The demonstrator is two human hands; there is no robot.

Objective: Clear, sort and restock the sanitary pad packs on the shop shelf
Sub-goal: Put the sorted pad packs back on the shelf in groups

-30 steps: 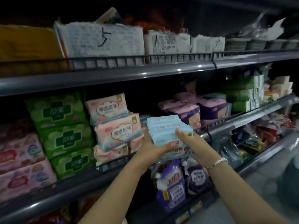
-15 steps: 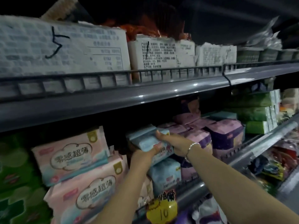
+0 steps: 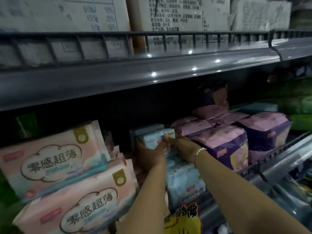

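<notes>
Both my hands are deep in the middle shelf, holding light blue pad packs (image 3: 152, 135) that sit on top of another light blue pack (image 3: 184, 181). My left hand (image 3: 148, 155) grips their left side from below. My right hand (image 3: 181, 146), with a bracelet at the wrist, holds their right front, fingers curled over the top edge. Pink packs with a cloud label (image 3: 55, 157) are stacked to the left. Pink-and-purple packs (image 3: 224, 141) stand to the right.
The grey shelf above (image 3: 152, 76) hangs low over the hands, with a wire rail and white cartons (image 3: 177, 16) on it. A yellow price tag (image 3: 183, 220) hangs at the front rail. Green packs (image 3: 300, 105) lie at the far right.
My hands have carried the blue packs from in front of the shelf into the gap between the pink and purple packs, and my head has moved in closer.
</notes>
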